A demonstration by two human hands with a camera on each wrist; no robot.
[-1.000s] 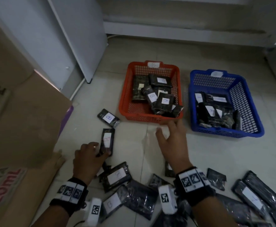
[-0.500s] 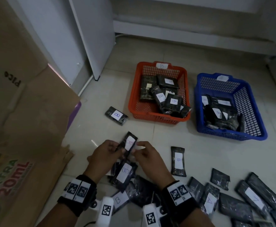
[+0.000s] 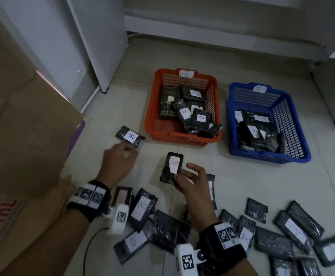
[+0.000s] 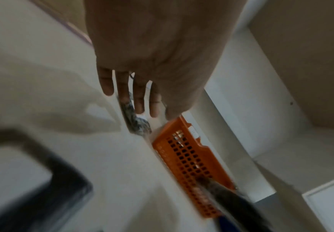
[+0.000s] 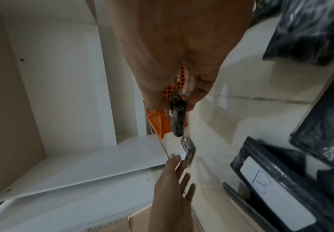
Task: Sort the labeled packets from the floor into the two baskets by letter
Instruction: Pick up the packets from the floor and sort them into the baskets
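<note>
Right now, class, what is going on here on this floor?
A person is sorting black labelled packets into two baskets. The right hand pinches a packet marked B, held above the floor in front of the orange basket, which already holds B packets. The left hand, fingers straight, reaches toward another B packet lying on the floor beside that basket. The blue basket holds packets too. Many more packets lie scattered on the floor.
</note>
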